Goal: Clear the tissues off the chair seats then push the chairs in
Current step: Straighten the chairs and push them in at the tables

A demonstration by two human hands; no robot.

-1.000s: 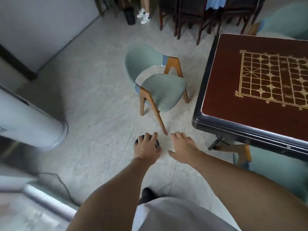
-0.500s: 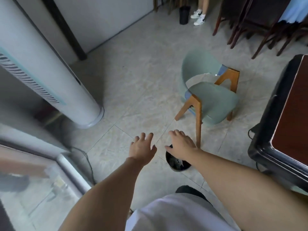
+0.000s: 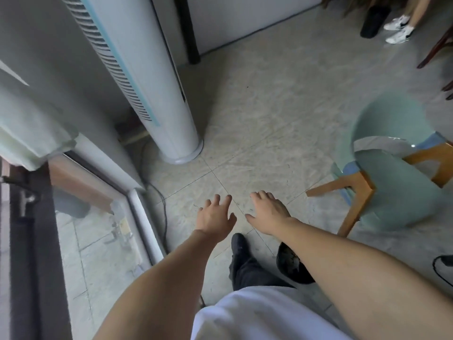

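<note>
A pale green chair (image 3: 402, 182) with wooden legs stands on the tiled floor at the right, its seat bare of any tissue. My left hand (image 3: 215, 215) and my right hand (image 3: 267, 212) are stretched out side by side over the floor, fingers spread and relaxed, holding nothing. Both are well left of the chair. A small dark bin (image 3: 289, 263) sits on the floor under my right forearm, partly hidden by it.
A tall white tower air conditioner (image 3: 147, 77) stands at the left, with a cable (image 3: 161, 209) trailing on the floor beside a glass door (image 3: 103, 231). Another person's white shoes (image 3: 399, 28) and dark chair legs are at the top right. My dark shoe (image 3: 239, 244) is below my hands.
My view has swung left, away from the table, which has left the frame. The chair has shifted to the right edge. The bin now lies under my right forearm. Both hands stay empty.
</note>
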